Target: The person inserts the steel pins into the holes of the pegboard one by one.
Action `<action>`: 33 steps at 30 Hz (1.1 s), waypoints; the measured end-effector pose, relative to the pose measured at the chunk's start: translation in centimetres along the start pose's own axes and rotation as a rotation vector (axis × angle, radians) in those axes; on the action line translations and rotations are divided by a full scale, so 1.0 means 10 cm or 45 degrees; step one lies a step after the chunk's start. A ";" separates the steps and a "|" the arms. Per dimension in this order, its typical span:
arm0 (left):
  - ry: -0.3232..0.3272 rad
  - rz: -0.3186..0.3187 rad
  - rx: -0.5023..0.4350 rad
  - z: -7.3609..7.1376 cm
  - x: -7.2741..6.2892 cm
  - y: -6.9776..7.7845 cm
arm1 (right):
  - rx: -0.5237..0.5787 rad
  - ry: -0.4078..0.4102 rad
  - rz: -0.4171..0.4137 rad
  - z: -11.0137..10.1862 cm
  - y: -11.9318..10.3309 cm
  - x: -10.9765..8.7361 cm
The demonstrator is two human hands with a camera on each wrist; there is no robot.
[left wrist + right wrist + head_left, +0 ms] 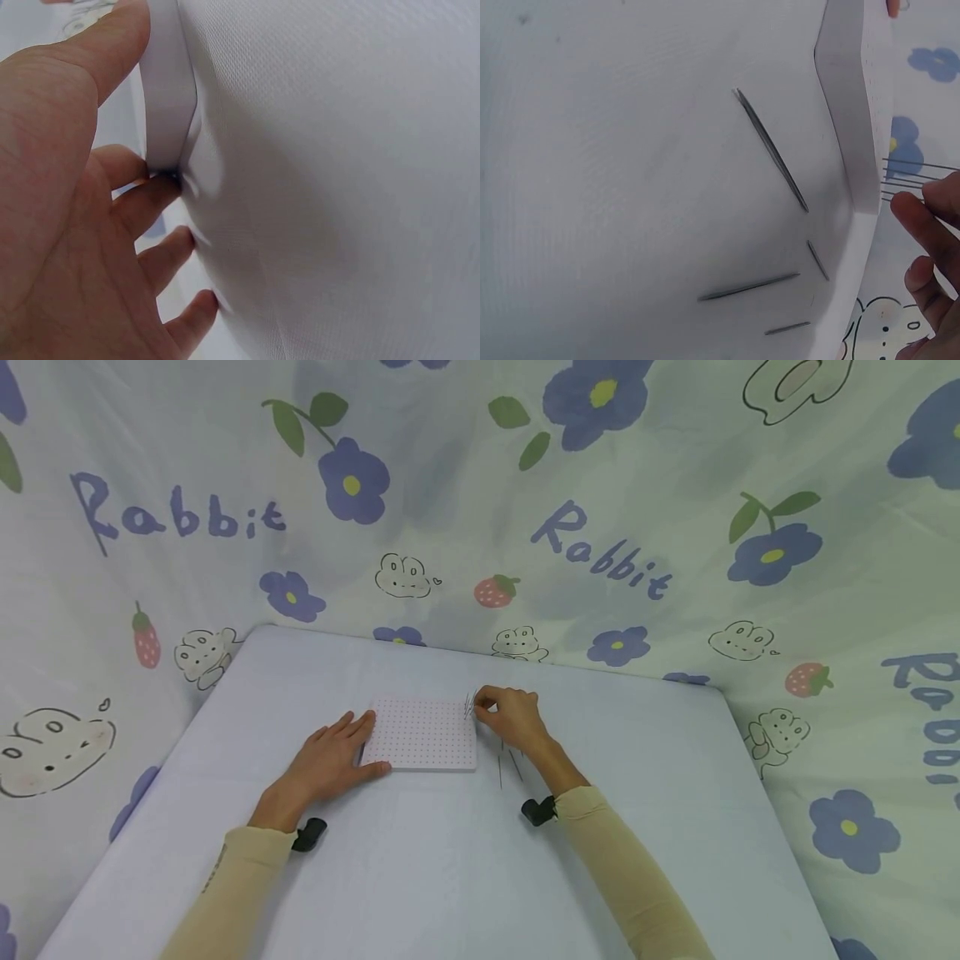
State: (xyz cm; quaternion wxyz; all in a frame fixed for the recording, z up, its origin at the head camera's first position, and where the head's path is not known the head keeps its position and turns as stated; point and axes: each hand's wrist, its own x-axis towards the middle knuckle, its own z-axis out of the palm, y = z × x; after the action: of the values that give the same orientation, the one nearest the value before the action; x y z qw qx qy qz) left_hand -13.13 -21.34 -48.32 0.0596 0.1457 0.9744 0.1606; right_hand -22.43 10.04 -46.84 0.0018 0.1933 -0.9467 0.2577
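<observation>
A white board [420, 735] with a grid of small holes lies on the white-covered table. My left hand [330, 764] rests against its left side, fingers spread along that edge and thumb at the near edge. At the board's far right corner, several thin dark metal pins [468, 706] stand up in a cluster. There my right hand [517, 718] pinches one of the thin metal pins between thumb and index finger; its fingertips [907, 206] overlap the upright pins in the right wrist view. The pin's lower end is close over the board.
Several loose metal pins [772, 150] of longer and shorter lengths lie on the table to the right of the board, below my right hand. The table's far edge meets a hanging cloth [450, 527] printed with flowers and rabbits. A black wrist camera [537, 812] sits under the right cuff.
</observation>
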 end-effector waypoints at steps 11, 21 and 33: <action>0.000 0.004 -0.002 0.01 0.01 -0.02 | -0.039 -0.010 0.023 0.02 -0.01 0.01; -0.024 -0.004 0.002 0.01 0.02 -0.02 | -0.112 0.015 0.025 -0.23 -0.13 -0.10; -0.021 -0.002 -0.012 0.01 0.02 -0.03 | -0.155 0.165 -0.080 -0.61 -0.28 -0.39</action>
State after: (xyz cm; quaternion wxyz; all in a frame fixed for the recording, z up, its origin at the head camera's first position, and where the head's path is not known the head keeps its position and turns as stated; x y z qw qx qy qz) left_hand -13.42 -21.49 -48.55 0.0684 0.1459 0.9732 0.1641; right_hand -18.35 12.21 -40.52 0.0831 0.2054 -0.9520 0.2114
